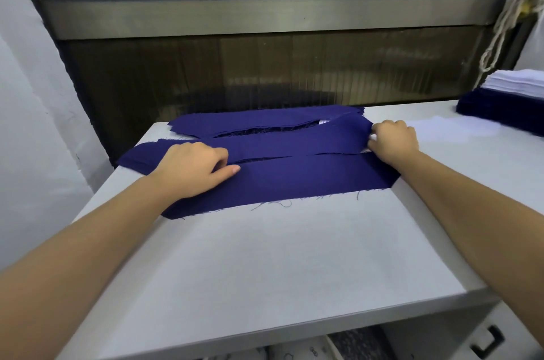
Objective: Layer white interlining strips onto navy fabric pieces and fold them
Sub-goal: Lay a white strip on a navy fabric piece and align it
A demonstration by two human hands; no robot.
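Table (123, 242): is carrying three navy rows lying crosswise: far, middle and near.
Left hand (191, 166): is resting on the left part of the navy cloth with knuckles bent and the thumb lying flat on the near navy piece (294, 183). Its fingertips are hiding at the edge of the middle navy piece (294, 143), so whether they are pinching it cannot be told.
Far navy stack (265, 119): is sitting behind the other rows, several layers deep, with frayed edges showing.
Right hand (394, 138): is pinching the right end of the middle navy piece and raising it slightly.
White interlining strip (369, 149): is peeking out just under that pinched end, with most of it hidden.
Handling: the cloth is looking light, limp and prone to fraying. Taking it by both ends is probably keeping the layers square, since the thin interlining is likely sliding easily.
Supply pile: at the far right, white strips (518, 81) are sitting on top of stacked navy pieces (494, 112).
Containers: no tray or bin is showing. A drawer (488, 340) at the lower right is sitting closed, its contents hidden.
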